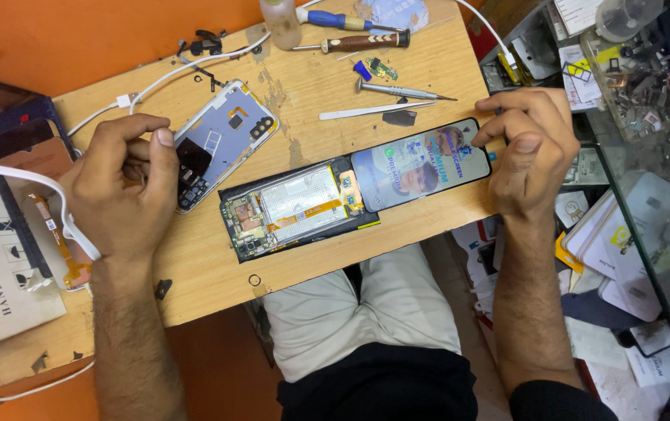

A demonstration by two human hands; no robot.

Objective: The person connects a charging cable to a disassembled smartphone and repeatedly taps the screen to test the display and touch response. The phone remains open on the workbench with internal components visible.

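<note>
left hand (120, 187) clenched, nothing visibly held, beside back cover (226, 140) | right hand (526, 148) fingertips steadied lit screen (420, 165) end | opened phone (296, 210) lay flat on bench (210, 257), innards exposed

We have one view only, from the head camera, which looks almost straight down from close above onto the wooden table (304, 93), our own lap and both forearms below it.

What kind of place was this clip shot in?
Most likely a phone repair bench: an opened phone with its lit screen lifted off lies on a wooden board, screwdrivers beside it, small parts boxes alongside.
</note>
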